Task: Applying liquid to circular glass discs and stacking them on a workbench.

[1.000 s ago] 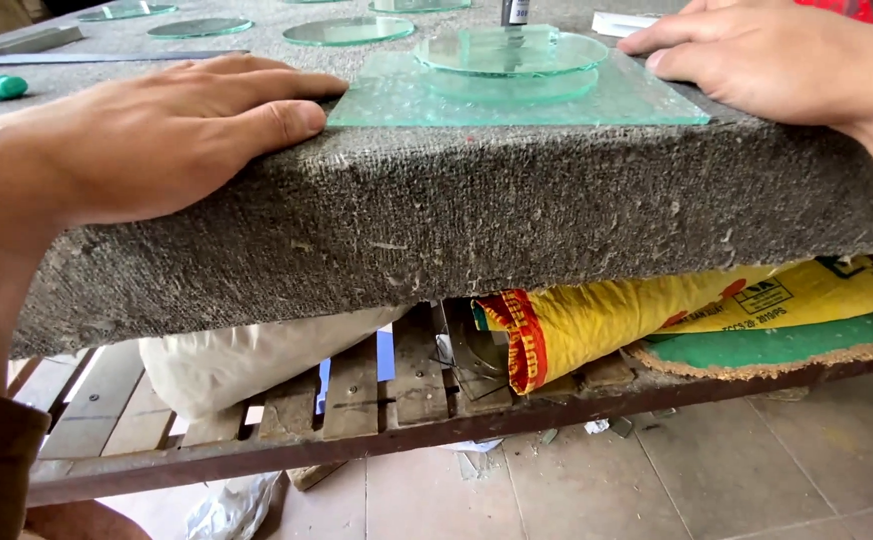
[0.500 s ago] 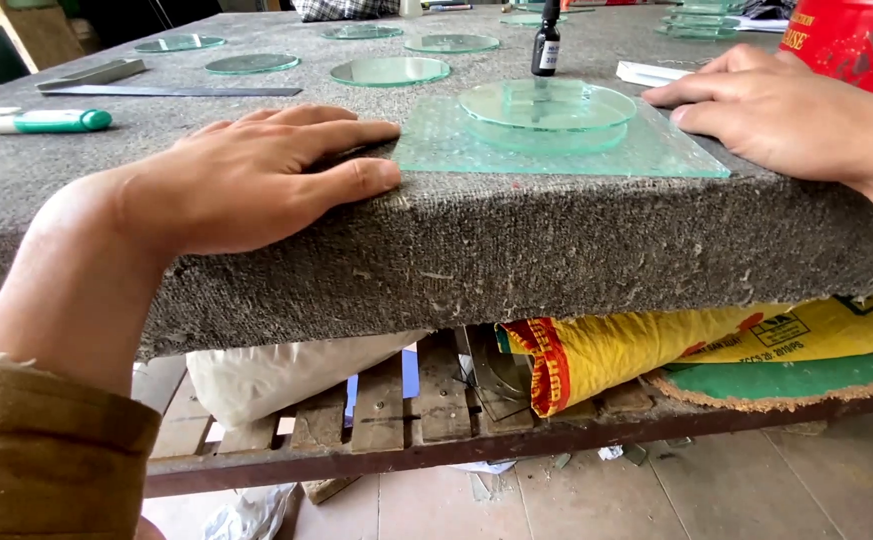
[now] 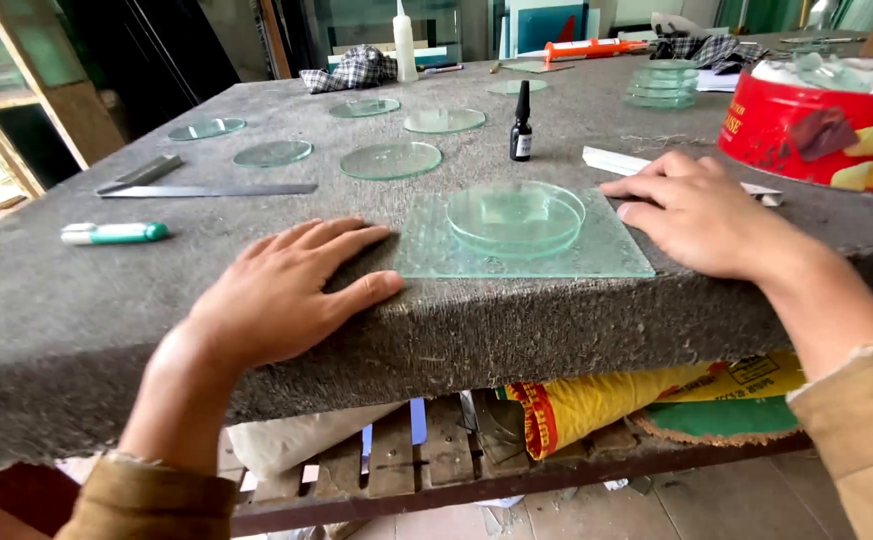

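A square glass pane [image 3: 597, 255] lies at the front edge of the grey felt-covered table [image 3: 37, 330], with round glass discs [image 3: 515, 217] stacked on its middle. My left hand [image 3: 292, 290] rests flat on the felt, fingertips touching the pane's left edge. My right hand [image 3: 692, 210] lies palm down against the pane's right edge. Neither hand holds anything.
Several loose glass discs [image 3: 391, 160] lie further back, with a small black dropper bottle [image 3: 522, 125], a metal ruler [image 3: 207, 190] and a green-and-white marker [image 3: 115, 233]. A red tin [image 3: 817, 125] stands at right. Sacks [image 3: 597, 405] sit on the shelf below.
The camera view has risen and pulled back, showing more of the table top. Both hands stay flat beside the glass pane, nearly in the same places.
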